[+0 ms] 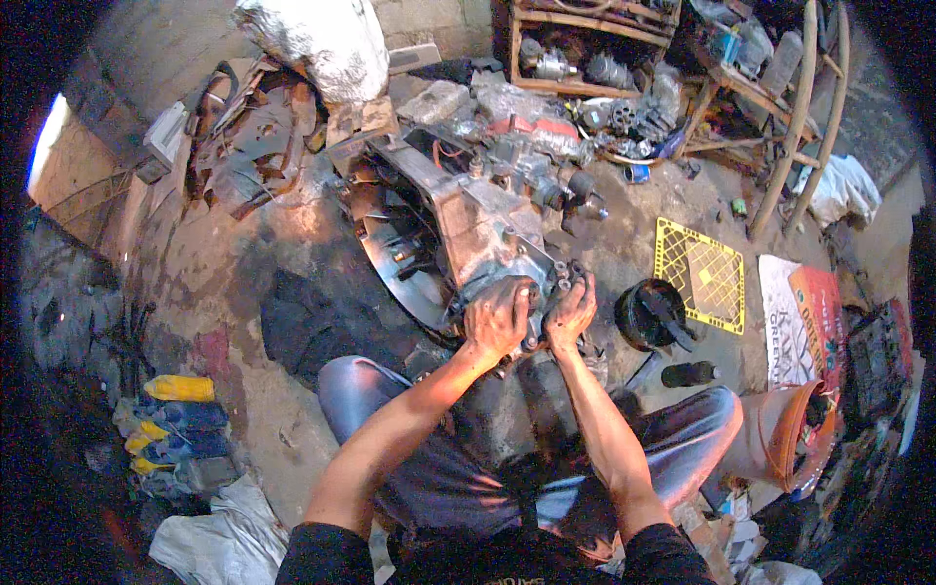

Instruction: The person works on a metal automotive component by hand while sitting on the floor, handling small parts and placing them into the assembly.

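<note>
The person's forearms are stretched forward over a pair of jeans (682, 453), with the knees spread to either side. On the left, a pale cloth (229, 534) is crumpled on the floor (278, 444), and a yellow bottle (181, 388) is laid down a little farther on. On the right, an orange bucket (765, 439) is set beside the knee.

Between the knees and just beyond them, a metal housing (483, 210) is rested at a slant, and its near end is met by both hands. The left hand (499, 317) is curled against it, with the fingers bent under; the right hand (571, 310) is cupped close beside, apart from the left, with its fingers also bent. Whether anything is clenched in either cannot be told, as the palms are hidden. The fingers are darkened.

A dark cloth (307, 327) is spread to the left of the housing. To the right, a black bowl (634, 314) is placed near a yellow grid (704, 278), with a printed sheet (785, 322) laid beyond it.

Farther back, rusty parts (263, 132) are heaped on the left, a white sack (322, 44) is stood behind the housing, and metal parts are stored in a wooden rack (585, 88).
</note>
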### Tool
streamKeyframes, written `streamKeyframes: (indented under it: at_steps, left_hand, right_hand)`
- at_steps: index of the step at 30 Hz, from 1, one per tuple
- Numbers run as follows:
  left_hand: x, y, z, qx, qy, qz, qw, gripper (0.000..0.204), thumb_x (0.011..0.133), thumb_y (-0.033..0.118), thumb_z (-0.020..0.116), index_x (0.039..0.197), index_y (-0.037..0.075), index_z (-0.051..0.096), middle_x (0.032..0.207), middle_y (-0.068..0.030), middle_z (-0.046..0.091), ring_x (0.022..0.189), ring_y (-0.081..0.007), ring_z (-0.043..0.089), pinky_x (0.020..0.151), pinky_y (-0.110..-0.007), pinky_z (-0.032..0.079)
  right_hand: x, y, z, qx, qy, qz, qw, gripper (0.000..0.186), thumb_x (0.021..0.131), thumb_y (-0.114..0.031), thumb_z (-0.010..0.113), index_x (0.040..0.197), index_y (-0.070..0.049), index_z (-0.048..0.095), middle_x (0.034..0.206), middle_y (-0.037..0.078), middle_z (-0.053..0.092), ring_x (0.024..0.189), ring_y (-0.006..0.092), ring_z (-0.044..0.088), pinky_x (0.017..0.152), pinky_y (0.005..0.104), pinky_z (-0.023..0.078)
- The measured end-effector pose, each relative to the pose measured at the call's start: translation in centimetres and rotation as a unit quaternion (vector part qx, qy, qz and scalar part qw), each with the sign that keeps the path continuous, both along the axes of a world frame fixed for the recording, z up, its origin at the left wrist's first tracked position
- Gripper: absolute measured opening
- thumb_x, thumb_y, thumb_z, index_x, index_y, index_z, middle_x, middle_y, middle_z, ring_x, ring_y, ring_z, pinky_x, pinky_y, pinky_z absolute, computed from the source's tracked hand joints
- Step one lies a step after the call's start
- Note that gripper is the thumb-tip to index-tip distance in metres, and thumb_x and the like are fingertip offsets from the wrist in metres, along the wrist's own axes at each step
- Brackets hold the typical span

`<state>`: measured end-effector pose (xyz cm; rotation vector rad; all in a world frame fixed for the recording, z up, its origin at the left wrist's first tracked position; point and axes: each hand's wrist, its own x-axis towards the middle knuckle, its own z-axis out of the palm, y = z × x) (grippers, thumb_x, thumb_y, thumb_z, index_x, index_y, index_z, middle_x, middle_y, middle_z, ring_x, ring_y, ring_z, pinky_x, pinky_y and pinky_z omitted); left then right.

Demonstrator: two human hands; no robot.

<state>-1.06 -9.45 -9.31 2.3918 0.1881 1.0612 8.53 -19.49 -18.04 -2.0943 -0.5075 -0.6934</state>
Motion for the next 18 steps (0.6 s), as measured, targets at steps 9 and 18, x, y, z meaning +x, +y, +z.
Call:
streamKeyframes:
  at_steps: [9,18]
  left_hand:
    - [0.7,0.4,0.4,-0.043,-0.024,-0.045,0.998,0.017,0.089,0.013,0.053,0.096,0.003,0.063,0.092,-0.0129,0.064,0.086,-0.0335,0.059,0.077,-0.041,0.048]
    - [3.2,-12.1,3.0,-0.027,0.089,-0.311,0.946,0.012,0.085,0.014,0.062,0.094,0.009,0.067,0.097,-0.0111,0.067,0.091,-0.0334,0.064,0.08,-0.047,0.05]
  right_hand:
    - [4.6,-6.6,9.0,-0.205,0.276,0.266,0.901,0.038,0.092,-0.029,0.051,0.12,-0.004,0.056,0.11,0.027,0.061,0.105,0.0374,0.06,0.089,0.0448,0.047]
    - [12.3,-25.6,13.8,-0.24,0.284,0.13,0.919,0.025,0.084,-0.025,0.065,0.085,0.0,0.065,0.078,0.016,0.065,0.072,0.0252,0.062,0.07,0.0383,0.049]
